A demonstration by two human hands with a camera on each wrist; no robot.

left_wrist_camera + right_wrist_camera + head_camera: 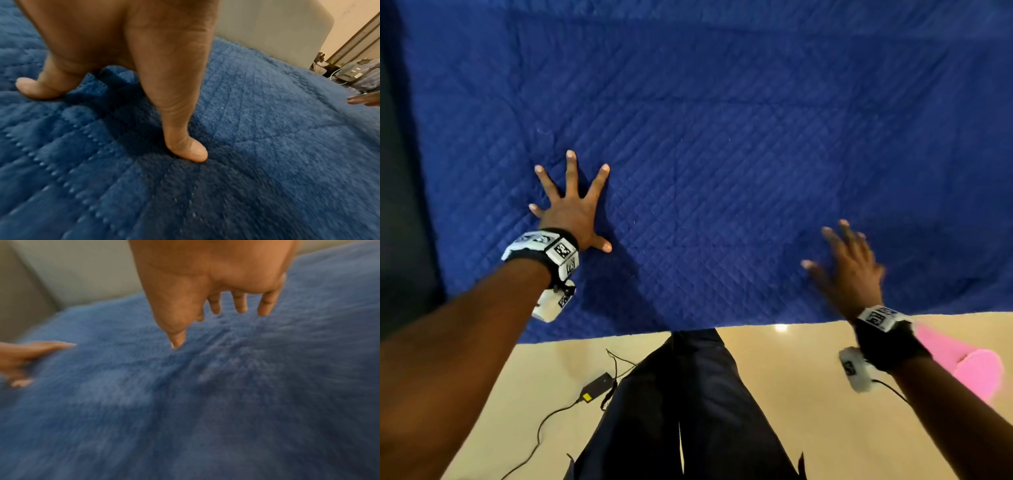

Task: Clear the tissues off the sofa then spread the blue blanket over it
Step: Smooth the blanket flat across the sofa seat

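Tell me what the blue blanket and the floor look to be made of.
Blue blanket: soft quilted fabric, apparently fleece or plush; diamond stitching and a fuzzy nap show in the left wrist view. Floor: smooth glossy cream surface, likely polished tile; it reflects a light spot.

no legible text (wrist markers blurred)

A cream floor (791, 394) is seen below, and on it a black power adapter (595, 386) with a yellow label is laid, its cable (541, 431) trailed toward the lower left. A pink object (977, 371) is seen on the floor at the right edge. Dark trousers (688, 411) are seen between them.
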